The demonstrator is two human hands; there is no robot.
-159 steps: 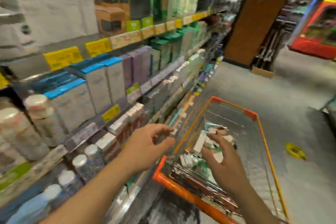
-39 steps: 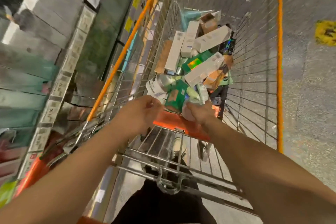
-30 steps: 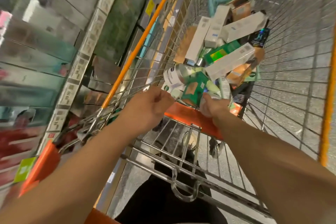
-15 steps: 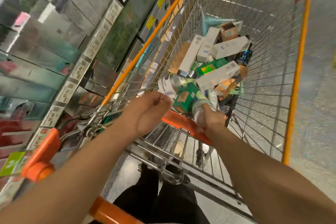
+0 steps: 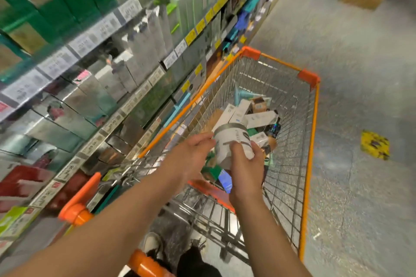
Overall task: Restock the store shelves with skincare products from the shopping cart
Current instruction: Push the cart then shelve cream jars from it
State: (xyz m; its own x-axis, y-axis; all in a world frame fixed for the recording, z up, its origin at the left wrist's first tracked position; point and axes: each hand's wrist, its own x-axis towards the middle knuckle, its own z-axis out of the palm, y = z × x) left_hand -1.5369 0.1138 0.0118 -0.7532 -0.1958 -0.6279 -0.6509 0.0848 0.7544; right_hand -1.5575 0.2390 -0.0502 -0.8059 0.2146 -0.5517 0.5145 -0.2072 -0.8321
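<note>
The right hand [image 5: 244, 167] has its fingers curled round a white tub [image 5: 233, 143] with gray bands, and it holds the tub up above the near end of the shopping cart [image 5: 311, 132]. The left hand [image 5: 191, 155] is just beside it, and its fingertips touch the left side of the tub with the fingers only a little bent. Under the hands, in the wire cart with the orange rim, lies a pile of skincare boxes [image 5: 247, 117], some white, some green, some brown, all jumbled together. The cart's orange handle [image 5: 77, 210] is near the left arm. To the left stand the store shelves [image 5: 108, 27], full of tall gray and green boxes, with white and yellow price tags along the edges. A yellow sticker [image 5: 374, 144] is on the gray floor [image 5: 360, 63], well apart from the cart on the right.
</note>
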